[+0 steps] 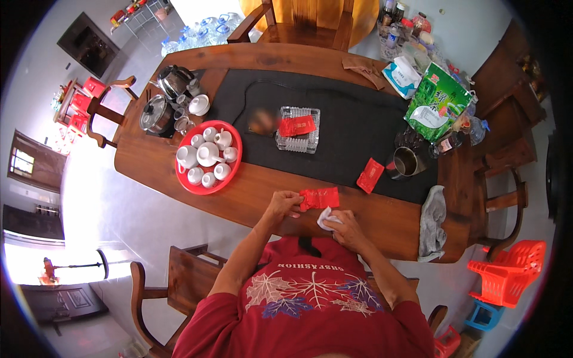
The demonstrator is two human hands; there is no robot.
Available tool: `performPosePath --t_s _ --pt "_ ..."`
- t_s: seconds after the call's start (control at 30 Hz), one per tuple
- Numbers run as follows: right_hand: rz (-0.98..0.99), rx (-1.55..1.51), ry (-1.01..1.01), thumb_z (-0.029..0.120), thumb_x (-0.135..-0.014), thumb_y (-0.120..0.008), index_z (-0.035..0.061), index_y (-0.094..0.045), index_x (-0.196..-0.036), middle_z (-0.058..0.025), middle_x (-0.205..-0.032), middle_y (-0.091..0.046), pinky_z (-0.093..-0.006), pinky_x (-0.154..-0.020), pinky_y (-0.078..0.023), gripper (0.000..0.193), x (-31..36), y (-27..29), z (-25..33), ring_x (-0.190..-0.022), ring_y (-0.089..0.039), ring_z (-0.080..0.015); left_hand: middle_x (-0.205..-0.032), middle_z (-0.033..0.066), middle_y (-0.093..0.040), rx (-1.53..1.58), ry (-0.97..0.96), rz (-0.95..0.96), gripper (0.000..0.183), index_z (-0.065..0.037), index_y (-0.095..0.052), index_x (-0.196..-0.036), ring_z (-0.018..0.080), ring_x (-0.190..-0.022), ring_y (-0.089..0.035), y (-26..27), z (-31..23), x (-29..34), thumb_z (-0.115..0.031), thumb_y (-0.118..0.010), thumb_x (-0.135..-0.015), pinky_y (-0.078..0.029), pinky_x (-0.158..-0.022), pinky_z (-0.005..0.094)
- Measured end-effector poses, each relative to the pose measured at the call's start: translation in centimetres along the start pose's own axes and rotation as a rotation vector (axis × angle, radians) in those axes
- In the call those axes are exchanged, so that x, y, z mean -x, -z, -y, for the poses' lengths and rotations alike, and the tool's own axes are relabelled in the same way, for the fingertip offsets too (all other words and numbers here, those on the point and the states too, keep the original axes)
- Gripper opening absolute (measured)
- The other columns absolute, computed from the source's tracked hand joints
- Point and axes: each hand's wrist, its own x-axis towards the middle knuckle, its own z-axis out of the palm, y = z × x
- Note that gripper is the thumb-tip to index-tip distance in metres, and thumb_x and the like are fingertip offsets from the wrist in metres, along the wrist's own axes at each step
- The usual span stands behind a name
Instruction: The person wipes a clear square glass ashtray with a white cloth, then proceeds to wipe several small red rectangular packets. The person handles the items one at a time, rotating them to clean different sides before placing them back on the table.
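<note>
At the near edge of the wooden table, my left hand (283, 206) pinches the left end of a small red packet (320, 198). My right hand (348, 228) is closed around a crumpled white tissue (327, 219), just below the packet's right end. Another red packet (370, 175) lies to the right, on the edge of the black mat. A third red packet (297, 125) rests across a clear glass ashtray (291, 145) in the middle of the mat.
Left on the table stands a red tray (205, 190) of white teaware, with a glass pot (156, 114) and kettle (173, 82) behind. A metal cup (405, 162), green bag (437, 102) and grey cloth (433, 224) are at right. Wooden chairs surround the table.
</note>
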Motion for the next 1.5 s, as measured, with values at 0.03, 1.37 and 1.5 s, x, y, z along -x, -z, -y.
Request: performPosePath --t_s 0.03,1.37,1.5 --pt "0.021 -0.049 -0.033 -0.003 -0.070 -0.058 0.0153 -0.066 -0.104 -0.0116 -0.113 -0.054 -0.0398 -0.088 -0.042 0.039 0.4 0.5 -0.2 -0.100 -0.048 -0.0334 -0.080 0.0074 -0.066 -0.006 -0.004 0.024 0.018 -0.001 -0.063 -0.093 0.0155 -0.065 -0.066 0.2 -0.1 0.1 -0.017 -0.065 -0.084 -0.053 -0.050 0.0248" --pt "-0.099 -0.121 -0.343 0.004 -0.068 -0.060 0.0150 -0.068 -0.095 -0.0118 -0.105 -0.055 -0.0394 -0.085 -0.042 0.030 0.7 0.8 0.4 -0.096 -0.049 -0.0326 -0.097 0.0120 -0.055 -1.137 -1.430 -0.443 0.024 -0.005 -0.057 -0.093 0.0313 -0.090 -0.053 -3.8 -15.1 -4.4 0.003 -0.060 -0.071 -0.045 -0.079 0.0408" --pt "-0.102 -0.165 -0.371 0.002 -0.070 -0.059 0.0154 -0.067 -0.098 -0.0119 -0.107 -0.054 -0.0394 -0.088 -0.042 0.032 0.7 1.0 0.6 -0.099 -0.048 -0.0330 -0.090 0.0112 -0.056 -1.056 -1.152 -0.130 0.030 -0.005 -0.057 -0.093 0.0305 -0.089 -0.054 -9.9 -10.2 -5.2 -0.015 -0.073 -0.070 -0.045 -0.076 0.0386"
